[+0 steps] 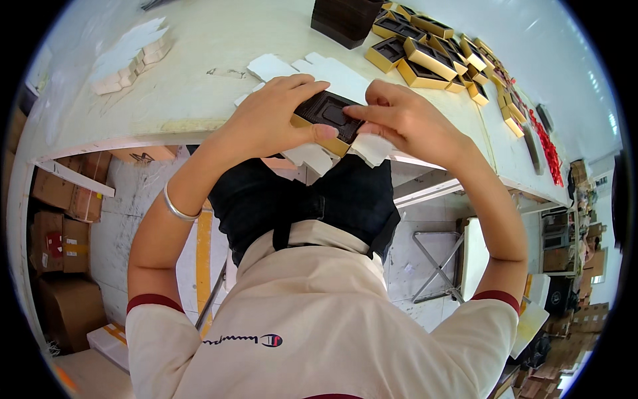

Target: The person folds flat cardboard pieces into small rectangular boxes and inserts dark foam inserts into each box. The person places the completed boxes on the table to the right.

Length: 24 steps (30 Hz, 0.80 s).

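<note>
A small gold box [339, 143] with a dark brown moulded tray [330, 114] in it is tilted near the table's front edge. My left hand [276, 113] grips its left side, fingers over the far edge and thumb on the gold near wall. At the right end, my right hand [405, 120] has its index fingertip on the tray and its thumb by the box's edge; the other fingers are curled in. Flat white die-cut card pieces [332, 72] lie under and behind the box, some jutting over the table edge.
Gold boxes with dark trays [425, 56] are heaped at the back right, near red ribbons [548, 149]. A dark brown bin [345, 20] stands at the back. White card blanks [133, 60] are stacked at the left. A folding chair [472, 256] and cartons [66, 246] are below.
</note>
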{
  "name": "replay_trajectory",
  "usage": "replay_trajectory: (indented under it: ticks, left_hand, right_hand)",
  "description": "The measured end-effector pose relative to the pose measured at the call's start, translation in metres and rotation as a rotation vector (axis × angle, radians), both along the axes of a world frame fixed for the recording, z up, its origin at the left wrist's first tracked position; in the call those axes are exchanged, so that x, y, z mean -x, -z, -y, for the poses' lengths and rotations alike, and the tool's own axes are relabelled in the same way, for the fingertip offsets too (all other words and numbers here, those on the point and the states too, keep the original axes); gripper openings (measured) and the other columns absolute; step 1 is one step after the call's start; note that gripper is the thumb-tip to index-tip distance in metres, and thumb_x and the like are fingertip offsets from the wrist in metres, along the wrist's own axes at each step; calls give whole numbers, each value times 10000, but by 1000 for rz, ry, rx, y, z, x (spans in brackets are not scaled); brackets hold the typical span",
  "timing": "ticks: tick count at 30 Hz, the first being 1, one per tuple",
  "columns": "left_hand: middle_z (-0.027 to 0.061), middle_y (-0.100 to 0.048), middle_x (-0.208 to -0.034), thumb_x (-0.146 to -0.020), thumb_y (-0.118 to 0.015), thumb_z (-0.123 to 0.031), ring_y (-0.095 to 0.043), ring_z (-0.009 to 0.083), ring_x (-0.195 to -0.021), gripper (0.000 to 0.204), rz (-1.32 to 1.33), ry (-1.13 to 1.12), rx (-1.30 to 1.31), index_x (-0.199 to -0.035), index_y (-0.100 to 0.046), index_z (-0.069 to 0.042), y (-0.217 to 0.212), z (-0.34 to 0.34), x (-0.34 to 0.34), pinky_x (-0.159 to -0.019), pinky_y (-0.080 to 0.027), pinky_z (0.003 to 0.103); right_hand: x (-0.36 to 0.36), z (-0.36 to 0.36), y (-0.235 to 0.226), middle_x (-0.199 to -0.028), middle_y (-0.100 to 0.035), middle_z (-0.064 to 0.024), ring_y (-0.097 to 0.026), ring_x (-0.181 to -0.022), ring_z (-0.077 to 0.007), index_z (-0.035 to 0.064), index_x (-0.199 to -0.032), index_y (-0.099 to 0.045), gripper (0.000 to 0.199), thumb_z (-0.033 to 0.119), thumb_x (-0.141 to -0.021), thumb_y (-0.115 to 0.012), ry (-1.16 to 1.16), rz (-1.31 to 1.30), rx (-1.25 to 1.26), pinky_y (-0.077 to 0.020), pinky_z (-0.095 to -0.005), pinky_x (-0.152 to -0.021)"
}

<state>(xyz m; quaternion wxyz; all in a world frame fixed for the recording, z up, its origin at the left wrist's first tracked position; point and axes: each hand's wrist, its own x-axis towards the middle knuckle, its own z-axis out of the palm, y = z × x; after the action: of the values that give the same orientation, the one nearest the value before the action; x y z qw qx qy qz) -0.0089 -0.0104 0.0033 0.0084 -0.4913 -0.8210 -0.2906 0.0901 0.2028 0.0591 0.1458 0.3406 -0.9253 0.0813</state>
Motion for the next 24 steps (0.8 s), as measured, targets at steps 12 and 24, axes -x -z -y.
replay_trajectory:
  ticks: [12,24]
  left_hand:
    - [125,-395,-1394,-745,-695,-397,-295,317,-1324,699,-142,106,-54,-1351,-438,-164,13,-2,8,-1061,-311,407]
    - [130,-397,-1388,-813,-612,-379,-338,337,-1295,624,-416,0,99,-1349,-424,-120,7,1,-12,-1015,-366,415]
  right_hand:
    - [12,-15,12,-907,-626,-125,-595,-769,-248,-11,-868,-667,83,32,-797,-662,94,338,214,-486,-315,-690]
    - [5,3,36,-999,-526,-45,-520,-835,-138,67,-982,-586,203,187,-837,-664,279,473,617,-446,-242,-680]
